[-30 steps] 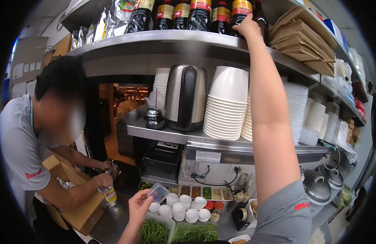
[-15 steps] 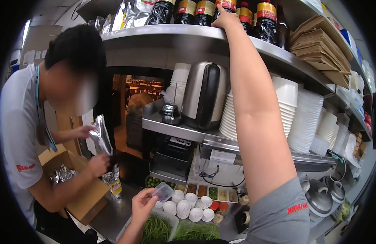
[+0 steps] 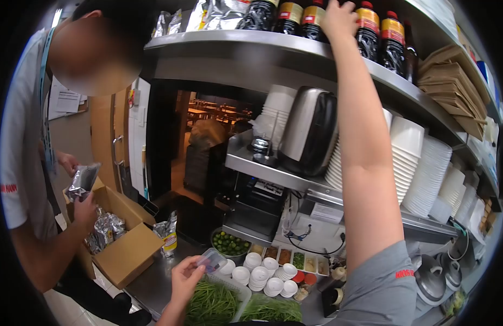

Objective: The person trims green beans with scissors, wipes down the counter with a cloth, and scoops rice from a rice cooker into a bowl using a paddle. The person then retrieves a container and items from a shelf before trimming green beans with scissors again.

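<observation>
My right hand is raised to the upper steel shelf, at a row of dark bottles with red caps; its fingers curl at the bottle tops, and whether they grip one is unclear. Low in the view, my left hand pinches a small clear plastic lid above green beans in a white basket. Stacks of small white cups stand just right of the lid.
A co-worker at the left holds a silver pouch over a cardboard box of pouches. The middle shelf bears a kettle and white tubs. Paper bags lie at the upper right.
The view has turned left. My right hand has shifted along the bottle row. My left hand still holds the lid. The co-worker has moved a silver pouch over the box.
</observation>
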`<state>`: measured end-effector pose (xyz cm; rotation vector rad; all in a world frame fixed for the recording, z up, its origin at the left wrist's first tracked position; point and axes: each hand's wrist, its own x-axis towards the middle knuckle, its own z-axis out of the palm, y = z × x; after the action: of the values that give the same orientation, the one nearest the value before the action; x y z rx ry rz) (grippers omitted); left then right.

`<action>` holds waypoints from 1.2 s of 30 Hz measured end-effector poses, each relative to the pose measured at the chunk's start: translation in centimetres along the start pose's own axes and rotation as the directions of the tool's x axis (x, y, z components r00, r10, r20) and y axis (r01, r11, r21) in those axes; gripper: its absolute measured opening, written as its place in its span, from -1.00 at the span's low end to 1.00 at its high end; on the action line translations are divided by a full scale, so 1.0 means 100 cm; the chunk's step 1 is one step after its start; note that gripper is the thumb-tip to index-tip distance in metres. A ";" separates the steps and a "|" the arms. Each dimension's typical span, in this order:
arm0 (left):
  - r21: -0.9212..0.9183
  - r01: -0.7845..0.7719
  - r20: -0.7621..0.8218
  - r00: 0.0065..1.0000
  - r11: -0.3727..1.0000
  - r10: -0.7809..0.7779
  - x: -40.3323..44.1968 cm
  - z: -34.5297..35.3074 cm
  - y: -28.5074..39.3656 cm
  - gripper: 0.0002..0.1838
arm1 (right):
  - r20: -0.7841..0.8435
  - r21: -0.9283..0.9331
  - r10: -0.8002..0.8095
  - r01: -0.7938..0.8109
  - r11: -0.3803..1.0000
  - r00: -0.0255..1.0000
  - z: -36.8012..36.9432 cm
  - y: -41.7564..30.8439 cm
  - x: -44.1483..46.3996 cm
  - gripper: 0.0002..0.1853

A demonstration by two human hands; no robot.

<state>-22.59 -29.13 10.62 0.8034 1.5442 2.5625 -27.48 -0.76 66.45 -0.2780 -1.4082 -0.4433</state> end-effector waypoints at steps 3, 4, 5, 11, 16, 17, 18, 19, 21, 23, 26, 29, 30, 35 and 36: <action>-0.030 0.020 -0.027 0.999 0.999 -0.021 -0.006 -0.008 -0.004 -0.76 | 0.179 0.387 -0.004 -0.067 0.920 0.984 0.021 -0.089 -0.012 -0.06; -0.051 0.029 -0.037 0.999 0.998 -0.030 -0.008 -0.010 -0.006 -0.76 | 0.365 0.440 0.063 -0.232 0.867 0.929 0.011 -0.117 -0.023 0.04; -0.055 0.029 -0.036 0.999 0.998 -0.031 -0.011 -0.012 -0.004 -0.75 | 0.452 0.429 0.037 -0.253 0.867 0.891 0.018 -0.132 -0.025 0.14; 0.004 0.035 -0.110 0.993 0.999 -0.034 -0.017 -0.037 0.000 -0.75 | 0.597 0.215 0.028 -0.194 0.957 0.802 0.046 -0.149 -0.018 0.02; -0.003 0.030 -0.110 0.993 1.000 -0.030 -0.018 -0.039 -0.001 -0.74 | 0.460 0.278 0.100 -0.250 0.927 0.883 0.046 -0.119 -0.018 -0.36; 0.023 0.008 -0.096 0.995 1.000 -0.006 -0.018 -0.040 -0.004 -0.74 | 0.449 0.328 0.055 -0.222 0.918 0.892 0.042 -0.106 -0.016 -0.36; 0.017 0.009 -0.089 0.996 1.000 -0.008 -0.019 -0.040 -0.004 -0.74 | 0.488 0.263 0.107 -0.263 0.928 0.866 0.029 -0.099 -0.016 -0.35; 0.005 0.015 -0.084 0.996 1.000 -0.015 -0.020 -0.039 -0.004 -0.74 | 0.392 0.190 0.162 -0.252 0.949 0.905 0.020 -0.091 -0.023 -0.40; -0.009 0.017 -0.075 0.997 1.000 -0.018 -0.021 -0.038 -0.003 -0.74 | 0.434 0.098 0.122 -0.182 0.979 0.892 0.040 -0.052 -0.011 -0.09; -0.019 0.037 -0.060 0.998 0.999 -0.038 -0.023 -0.038 -0.002 -0.74 | 0.482 0.073 0.126 -0.183 0.980 0.867 0.021 -0.025 -0.012 -0.35; -0.033 0.054 -0.042 0.998 0.998 -0.055 -0.025 -0.035 0.004 -0.75 | 0.462 -0.108 0.199 -0.168 0.980 0.864 0.007 0.008 -0.011 -0.31; -0.038 0.032 -0.027 0.999 0.999 -0.033 -0.026 -0.034 0.002 -0.75 | 0.443 -0.235 0.226 -0.131 0.963 0.868 -0.017 0.010 -0.019 -0.21; -0.036 0.029 -0.026 0.999 0.999 -0.030 -0.025 -0.032 0.003 -0.75 | 0.408 -0.305 0.242 -0.118 0.945 0.880 -0.026 0.006 -0.021 -0.13; -0.025 0.015 -0.051 0.999 1.000 -0.017 -0.036 -0.033 0.011 -0.76 | 0.464 -0.159 0.206 -0.147 0.976 0.861 -0.006 0.028 -0.014 -0.25; -0.024 0.019 -0.051 0.998 1.000 -0.020 -0.038 -0.032 0.015 -0.76 | 0.458 -0.145 0.188 -0.136 0.980 0.869 -0.009 0.030 -0.016 -0.25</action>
<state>-20.40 -33.59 9.09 0.7217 1.5246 2.6025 -25.48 1.68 64.96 -0.6215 -1.8214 -0.3232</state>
